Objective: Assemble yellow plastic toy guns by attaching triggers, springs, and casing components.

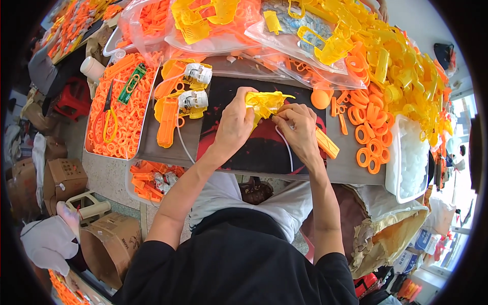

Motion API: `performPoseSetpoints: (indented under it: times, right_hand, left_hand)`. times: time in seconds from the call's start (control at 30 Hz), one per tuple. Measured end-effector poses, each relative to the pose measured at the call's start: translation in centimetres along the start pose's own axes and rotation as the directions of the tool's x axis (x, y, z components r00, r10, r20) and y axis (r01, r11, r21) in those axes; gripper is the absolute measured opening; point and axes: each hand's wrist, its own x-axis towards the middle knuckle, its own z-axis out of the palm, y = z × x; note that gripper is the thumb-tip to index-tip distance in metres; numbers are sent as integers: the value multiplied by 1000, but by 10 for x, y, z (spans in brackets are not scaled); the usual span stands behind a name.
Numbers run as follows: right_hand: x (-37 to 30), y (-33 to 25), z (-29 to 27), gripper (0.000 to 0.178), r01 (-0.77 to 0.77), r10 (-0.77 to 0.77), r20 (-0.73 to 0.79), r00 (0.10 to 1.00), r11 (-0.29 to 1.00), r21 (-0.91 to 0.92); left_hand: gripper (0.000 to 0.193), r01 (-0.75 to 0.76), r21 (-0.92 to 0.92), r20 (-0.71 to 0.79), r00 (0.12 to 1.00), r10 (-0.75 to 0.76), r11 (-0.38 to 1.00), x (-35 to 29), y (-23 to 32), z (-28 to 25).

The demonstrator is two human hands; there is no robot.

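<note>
The yellow shell (pixel 262 104) could twist or slip if the left hand (pixel 235 122) eases its hold while the right fingers press, since it appears to be held up off the black mat (pixel 244 162) with nothing else bracing it. Squeezing too hard could bend what looks like thin plastic. The white cord (pixel 285 142), curving from beside the right hand (pixel 299 129) toward the near edge, might snag on a wrist and tug, and any small part let go could get lost among the orange rings (pixel 368 147) on the right of the worktop (pixel 351 175). The shell lies between the two hands, toward their far side: the left is clamped on its left side, while the right's bunched fingertips meet its near right edge; whether they pinch the shell or a small piece there, I cannot tell.
</note>
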Motion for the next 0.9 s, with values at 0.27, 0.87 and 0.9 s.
performPoseSetpoints:
  times: [0.27,0.87,0.9]
  right_hand:
    - [2,-8,-7,15,-29,31,24,999,996,-89]
    - [32,-10,-9,30,-136,196,251,948,962,-237]
    - [30,-9,-7,31,20,14,168,986,980,-198]
  left_hand:
    - [34,-118,199,-58,990,132,973,-4,22,10]
    - [25,-174,720,-195,879,436,672,-13,12,16]
    - [21,-191,633,-156,918,366,750,-16,1,17]
